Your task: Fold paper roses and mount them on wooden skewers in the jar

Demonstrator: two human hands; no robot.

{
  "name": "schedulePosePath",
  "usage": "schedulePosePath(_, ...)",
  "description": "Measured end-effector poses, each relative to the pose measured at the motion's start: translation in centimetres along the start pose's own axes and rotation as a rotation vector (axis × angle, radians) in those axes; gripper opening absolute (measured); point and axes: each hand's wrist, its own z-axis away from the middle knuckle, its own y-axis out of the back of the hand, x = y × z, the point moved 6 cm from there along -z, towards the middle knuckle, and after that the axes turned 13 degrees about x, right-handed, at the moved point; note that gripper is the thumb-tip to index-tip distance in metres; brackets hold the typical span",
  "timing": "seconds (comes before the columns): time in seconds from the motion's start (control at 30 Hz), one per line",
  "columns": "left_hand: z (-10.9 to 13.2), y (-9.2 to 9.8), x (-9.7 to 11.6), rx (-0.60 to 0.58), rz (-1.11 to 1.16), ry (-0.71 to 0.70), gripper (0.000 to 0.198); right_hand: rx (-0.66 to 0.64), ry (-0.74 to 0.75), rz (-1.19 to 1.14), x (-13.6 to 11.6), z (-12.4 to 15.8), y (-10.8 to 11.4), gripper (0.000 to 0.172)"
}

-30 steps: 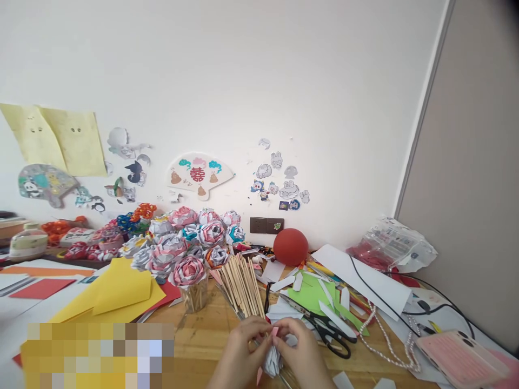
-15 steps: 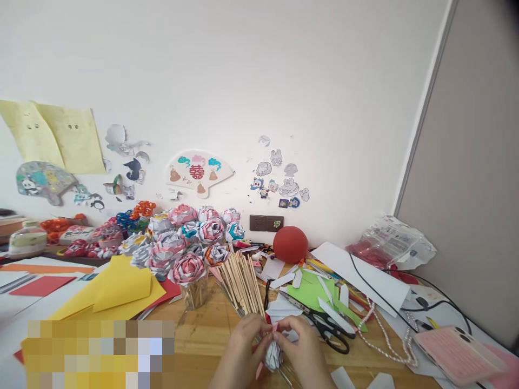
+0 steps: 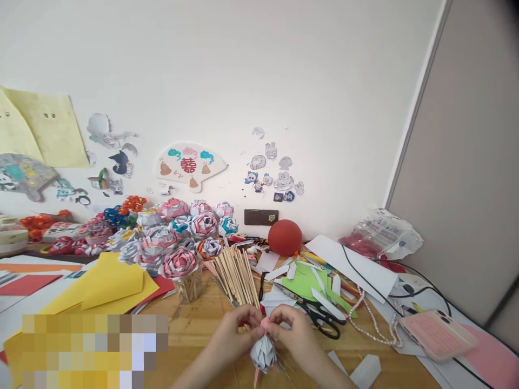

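Note:
At the front of the table my left hand [image 3: 240, 330] and my right hand [image 3: 288, 325] meet, thumbs and fingertips pinching a small pink piece of paper [image 3: 265, 323]. Just below the fingertips hangs a folded white paper flower [image 3: 263, 354], its head toward me. A pink strip [image 3: 257, 377] sticks out under it. My fingers partly cover where the pink paper joins the flower. Black-handled scissors [image 3: 320, 319] lie right of my right hand. Behind both hands is a bundle of thin wooden sticks [image 3: 237, 275].
Finished paper flowers [image 3: 180, 263] stand in a clear cup [image 3: 190, 289] at the left. Yellow paper sheets [image 3: 109, 281] lie nearer the left edge. Green paper scraps [image 3: 306, 281], a red balloon [image 3: 285, 237], a bead string [image 3: 375, 329] and a pink-cased phone [image 3: 438, 335] are to the right.
The view has shifted, so the background sits further left and slightly higher. Both hands still pinch the pink paper. More of the white flower shows between them.

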Motion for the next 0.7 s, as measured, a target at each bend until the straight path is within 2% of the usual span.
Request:
schedulePosePath(0.2,0.3,-0.6,-1.2,-0.080,0.015,0.110,0.015,-0.033,-0.016,0.039,-0.3,0.4,-0.2,0.010)
schedulePosePath(0.37,0.1,-0.4,-1.0,-0.089,-0.030,0.018,0.013,-0.068,-0.001,0.097,-0.7,0.6,-0.3,0.003)
schedulePosePath(0.47,-0.2,-0.2,-1.2,-0.063,-0.067,-0.042,0.016,-0.095,-0.004,0.103,-0.3,0.5,-0.5,0.007)
schedulePosePath(0.7,-0.4,-0.2,-1.9,0.030,-0.229,-0.096,0.015,0.004,0.014,0.173,0.4,0.3,-0.6,0.005)
